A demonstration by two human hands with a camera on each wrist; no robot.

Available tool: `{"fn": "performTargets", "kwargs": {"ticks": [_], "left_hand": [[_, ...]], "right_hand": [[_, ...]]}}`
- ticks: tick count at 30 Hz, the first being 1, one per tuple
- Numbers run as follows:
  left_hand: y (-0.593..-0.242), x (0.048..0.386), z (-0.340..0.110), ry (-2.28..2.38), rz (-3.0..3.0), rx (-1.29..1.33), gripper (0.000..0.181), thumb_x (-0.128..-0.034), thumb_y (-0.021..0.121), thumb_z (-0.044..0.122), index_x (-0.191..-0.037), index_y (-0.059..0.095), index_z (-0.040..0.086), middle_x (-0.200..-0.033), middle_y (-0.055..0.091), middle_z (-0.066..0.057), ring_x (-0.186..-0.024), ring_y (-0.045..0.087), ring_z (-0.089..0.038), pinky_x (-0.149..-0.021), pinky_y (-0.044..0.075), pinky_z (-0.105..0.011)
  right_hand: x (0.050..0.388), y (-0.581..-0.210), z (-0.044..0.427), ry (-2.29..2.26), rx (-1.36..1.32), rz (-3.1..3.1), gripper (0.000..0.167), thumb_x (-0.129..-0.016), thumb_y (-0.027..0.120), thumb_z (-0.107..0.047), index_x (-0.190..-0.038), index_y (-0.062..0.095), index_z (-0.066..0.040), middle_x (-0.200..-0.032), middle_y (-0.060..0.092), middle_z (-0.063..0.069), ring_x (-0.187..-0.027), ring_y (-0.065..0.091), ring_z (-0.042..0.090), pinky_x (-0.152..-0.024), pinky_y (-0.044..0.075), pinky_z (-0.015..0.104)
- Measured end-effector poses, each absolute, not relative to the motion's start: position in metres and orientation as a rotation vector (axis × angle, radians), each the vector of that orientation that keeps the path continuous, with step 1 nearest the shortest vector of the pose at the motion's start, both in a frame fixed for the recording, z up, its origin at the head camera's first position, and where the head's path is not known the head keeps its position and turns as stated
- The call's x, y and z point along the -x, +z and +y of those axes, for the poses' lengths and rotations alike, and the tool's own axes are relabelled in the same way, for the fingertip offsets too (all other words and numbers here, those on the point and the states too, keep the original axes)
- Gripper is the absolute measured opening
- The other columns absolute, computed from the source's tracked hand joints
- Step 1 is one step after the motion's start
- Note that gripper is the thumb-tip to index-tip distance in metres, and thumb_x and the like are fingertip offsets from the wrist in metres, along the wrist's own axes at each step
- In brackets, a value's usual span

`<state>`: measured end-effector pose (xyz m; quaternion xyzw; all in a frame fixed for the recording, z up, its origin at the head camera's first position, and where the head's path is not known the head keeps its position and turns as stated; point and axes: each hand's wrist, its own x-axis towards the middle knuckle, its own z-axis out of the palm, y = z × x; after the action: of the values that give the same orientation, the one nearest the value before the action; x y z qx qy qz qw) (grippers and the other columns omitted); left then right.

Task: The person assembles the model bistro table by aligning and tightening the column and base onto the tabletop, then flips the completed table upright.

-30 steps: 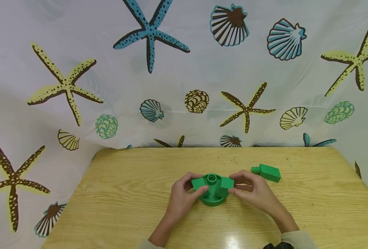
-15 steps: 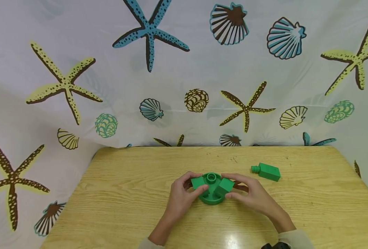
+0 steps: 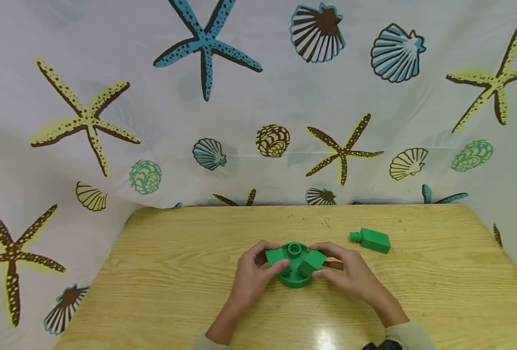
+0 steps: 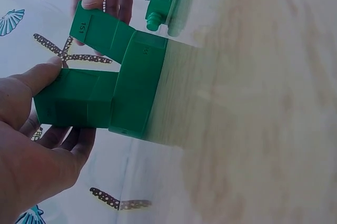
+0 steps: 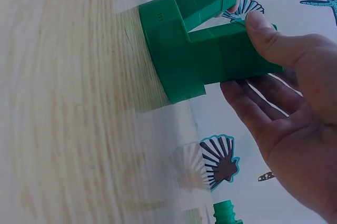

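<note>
A round green plastic base (image 3: 294, 282) sits on the table with two green rectangular blocks standing up from it, slanting apart. My left hand (image 3: 250, 274) pinches the left block (image 3: 275, 255) between thumb and fingers. The right block (image 3: 313, 261) is held the same way by my right hand (image 3: 355, 273). In the left wrist view, the left block (image 4: 79, 97) meets the base (image 4: 138, 84). The right wrist view shows the right block (image 5: 226, 52) against it too. An open round socket (image 3: 294, 250) faces up at the base's far side. The blocks' lower ends are hidden inside the base.
Another green block with a threaded neck (image 3: 374, 240) lies on its side beyond my right hand. Everything rests on a wooden table (image 3: 175, 272), with a sheet printed with starfish and shells (image 3: 236, 112) hanging behind its far edge.
The right block has turned, so its top now sits askew. My right hand has moved slightly left with it, while the left hand keeps the same hold.
</note>
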<state>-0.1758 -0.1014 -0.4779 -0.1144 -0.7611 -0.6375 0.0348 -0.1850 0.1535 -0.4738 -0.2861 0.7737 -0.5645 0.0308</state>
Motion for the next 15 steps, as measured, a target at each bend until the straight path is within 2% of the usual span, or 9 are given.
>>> {"fn": "performTargets", "kwargs": {"ticks": [8, 13, 15], "left_hand": [[-0.478, 0.172, -0.103, -1.945, -2.364, 0.345, 0.036, -0.0906, 0.081, 0.015, -0.120, 0.068, -0.001, -0.123, 0.066, -0.020, -0.115, 0.066, -0.024, -0.100, 0.054, -0.037], [-0.470, 0.167, -0.104, -1.744, -2.417, 0.380, 0.041, -0.0895, 0.083, 0.021, -0.126, 0.068, 0.008, -0.127, 0.066, -0.010, -0.122, 0.062, -0.025, -0.106, 0.050, -0.043], [-0.465, 0.163, -0.101, -1.586, -2.436, 0.399, 0.041, -0.0876, 0.085, 0.021, -0.125, 0.069, 0.012, -0.127, 0.065, -0.005, -0.123, 0.060, -0.024, -0.106, 0.050, -0.045]], "right_hand": [[0.185, -0.472, 0.156, -1.737, 0.823, 2.284, 0.055, -0.091, 0.079, -0.010, -0.141, 0.058, -0.002, -0.140, 0.058, 0.021, -0.122, 0.062, 0.028, -0.097, 0.056, 0.038], [0.183, -0.464, 0.163, -1.679, 0.816, 2.257, 0.059, -0.095, 0.077, -0.016, -0.148, 0.054, -0.009, -0.148, 0.053, 0.019, -0.130, 0.057, 0.028, -0.102, 0.053, 0.043], [0.183, -0.460, 0.168, -1.678, 0.806, 2.281, 0.056, -0.096, 0.075, -0.017, -0.148, 0.054, -0.010, -0.146, 0.055, 0.017, -0.130, 0.057, 0.032, -0.102, 0.053, 0.042]]}}
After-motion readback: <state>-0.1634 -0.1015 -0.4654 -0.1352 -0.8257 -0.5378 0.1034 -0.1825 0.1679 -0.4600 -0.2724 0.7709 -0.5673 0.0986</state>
